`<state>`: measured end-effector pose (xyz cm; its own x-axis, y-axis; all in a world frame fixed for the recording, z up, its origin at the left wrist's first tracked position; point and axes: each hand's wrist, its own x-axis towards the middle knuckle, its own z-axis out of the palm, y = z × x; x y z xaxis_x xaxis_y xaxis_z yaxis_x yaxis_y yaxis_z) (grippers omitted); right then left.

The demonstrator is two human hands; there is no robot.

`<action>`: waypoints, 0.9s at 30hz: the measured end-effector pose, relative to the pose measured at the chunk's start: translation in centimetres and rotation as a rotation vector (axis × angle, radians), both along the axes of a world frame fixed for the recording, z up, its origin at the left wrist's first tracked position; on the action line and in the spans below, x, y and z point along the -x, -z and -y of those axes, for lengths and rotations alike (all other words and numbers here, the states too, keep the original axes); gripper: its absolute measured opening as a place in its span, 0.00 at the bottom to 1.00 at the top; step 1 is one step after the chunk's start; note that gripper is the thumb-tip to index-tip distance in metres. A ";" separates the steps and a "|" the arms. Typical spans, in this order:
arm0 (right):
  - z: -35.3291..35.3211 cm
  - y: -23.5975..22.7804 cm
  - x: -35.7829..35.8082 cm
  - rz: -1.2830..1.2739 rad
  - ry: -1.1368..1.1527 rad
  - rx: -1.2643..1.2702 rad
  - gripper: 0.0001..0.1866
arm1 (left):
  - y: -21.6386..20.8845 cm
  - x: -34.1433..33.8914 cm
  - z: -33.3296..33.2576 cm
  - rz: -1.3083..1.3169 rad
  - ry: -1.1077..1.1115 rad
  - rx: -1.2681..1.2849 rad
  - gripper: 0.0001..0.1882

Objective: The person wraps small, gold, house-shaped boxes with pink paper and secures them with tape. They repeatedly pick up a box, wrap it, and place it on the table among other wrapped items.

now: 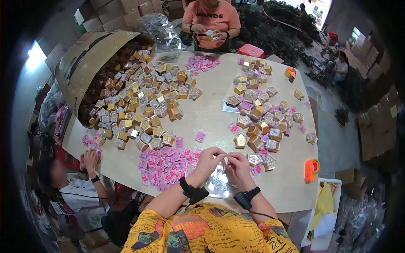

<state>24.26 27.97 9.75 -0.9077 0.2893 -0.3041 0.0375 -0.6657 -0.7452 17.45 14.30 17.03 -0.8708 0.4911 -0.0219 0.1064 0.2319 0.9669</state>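
Note:
Close in front of my body, my left hand (210, 160) and my right hand (240, 165) meet fingertip to fingertip. Both are closed in a pinch on a small pale slip (225, 162), whose exact kind is too small to make out. Below them a clear plastic sheet (217, 185) reflects light on the table. Left of my left hand spreads a pile of pink printed cards (162, 168). Beyond my right hand lie several gold and silver pentagon-shaped boxes (255, 159), with pink cards among them.
A tipped cardboard carton (80, 63) spills many similar boxes (147, 109) over the table (211, 114). Orange tape dispensers (311, 170) sit along the right edge. A person in an orange shirt (211, 19) handles a box across the table; another person's hand (90, 161) reaches in at left.

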 end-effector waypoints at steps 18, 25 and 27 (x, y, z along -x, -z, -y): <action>-1.4 -0.2 -1.4 0.134 -0.491 -0.052 0.04 | -0.5 1.6 3.6 -0.980 0.646 0.431 0.07; 0.1 -2.7 -0.9 0.129 -0.535 -0.617 0.05 | 2.5 1.7 3.6 -0.734 0.547 0.348 0.04; 0.7 -2.5 -1.0 0.058 -0.550 -1.049 0.06 | 4.8 1.7 3.8 -0.473 0.429 0.301 0.06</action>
<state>25.30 27.24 12.30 -0.9806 -0.0030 -0.1958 0.1796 0.3853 -0.9052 15.71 10.52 12.25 -0.5516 0.8250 0.1227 0.6416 0.3257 0.6944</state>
